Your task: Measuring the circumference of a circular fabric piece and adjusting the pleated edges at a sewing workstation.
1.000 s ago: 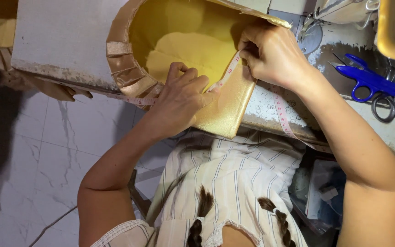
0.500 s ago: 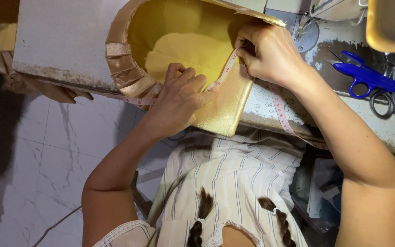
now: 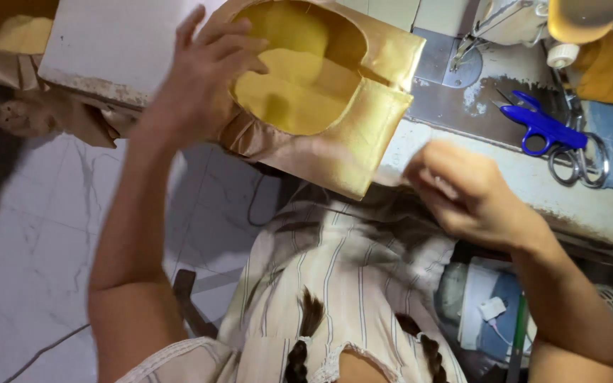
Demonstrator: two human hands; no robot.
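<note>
Left hand (image 3: 203,78), fingers spread, released, overlaps golden fabric piece (image 3: 335,113); blurred right hand (image 3: 466,188), grasp indeterminable. Blue scissors (image 3: 540,126) at 2 o'clock on worktop (image 3: 512,174).

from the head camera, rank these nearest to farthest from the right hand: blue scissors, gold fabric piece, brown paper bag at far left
From the right hand:
1. gold fabric piece, just left of it
2. blue scissors, up and to the right on the table
3. brown paper bag, far left edge

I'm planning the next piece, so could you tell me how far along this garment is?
Done: the golden garment piece has a finished-looking neckline with yellow lining. In hand: the left hand rests at its edge; the right hand is blurred. Left: it lies short of the sewing machine needle; blue scissors lie unused.
</note>
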